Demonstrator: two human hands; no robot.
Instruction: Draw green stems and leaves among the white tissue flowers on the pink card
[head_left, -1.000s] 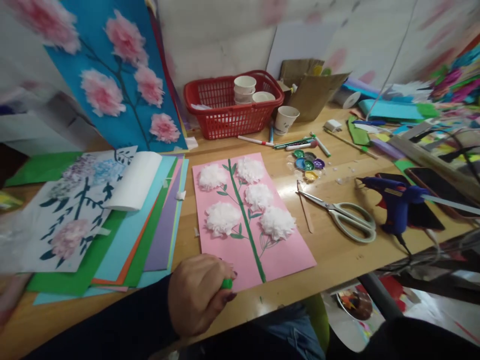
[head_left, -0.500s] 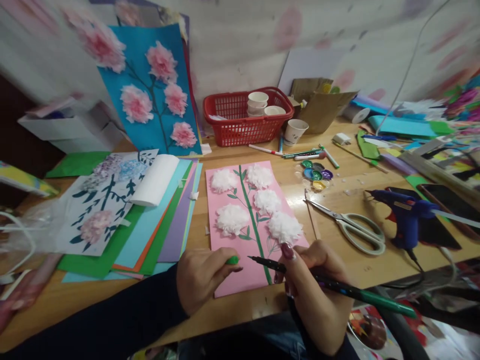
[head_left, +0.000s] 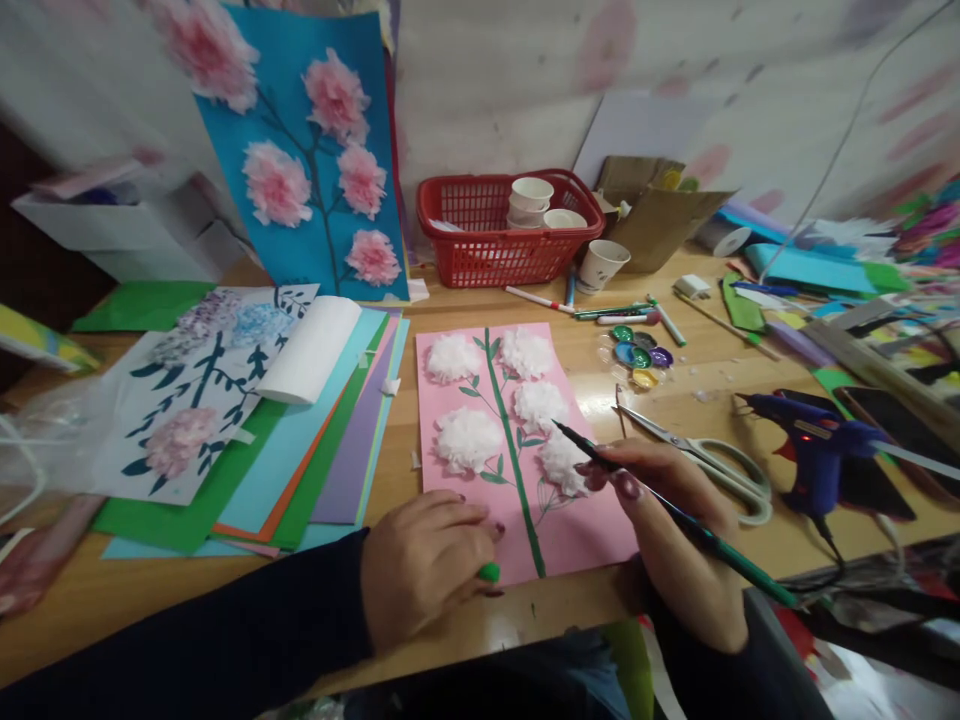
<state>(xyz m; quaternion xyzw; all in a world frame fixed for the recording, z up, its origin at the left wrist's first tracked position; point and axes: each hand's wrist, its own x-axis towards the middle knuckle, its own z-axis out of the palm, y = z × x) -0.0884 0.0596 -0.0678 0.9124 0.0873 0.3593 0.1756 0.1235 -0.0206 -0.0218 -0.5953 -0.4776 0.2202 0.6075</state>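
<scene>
A pink sheet (head_left: pixel 577 530) lies on the wooden table with a green painted stem (head_left: pixel 513 462) and several white tissue flowers (head_left: pixel 468 438) stuck on it. My right hand (head_left: pixel 675 535) grips a long green marker (head_left: pixel 720 555), its dark tip over the sheet beside the lower right flower (head_left: pixel 562 462). My left hand (head_left: pixel 427 570) rests closed on the sheet's near left corner, pinching a small green cap (head_left: pixel 489 572).
Stacked coloured papers (head_left: pixel 330 450) and a flower picture (head_left: pixel 202 390) lie to the left. Scissors (head_left: pixel 705 460), a paint palette (head_left: pixel 634 345), a blue glue gun (head_left: pixel 817 450), loose markers (head_left: pixel 615 313) and a red basket (head_left: pixel 502 235) of paper cups sit right and behind. A blue flower poster (head_left: pixel 315 160) leans on the wall.
My right hand came into view with the marker and moved up over the pink sheet toward the lower right flower. My left hand stayed closed on the green cap.
</scene>
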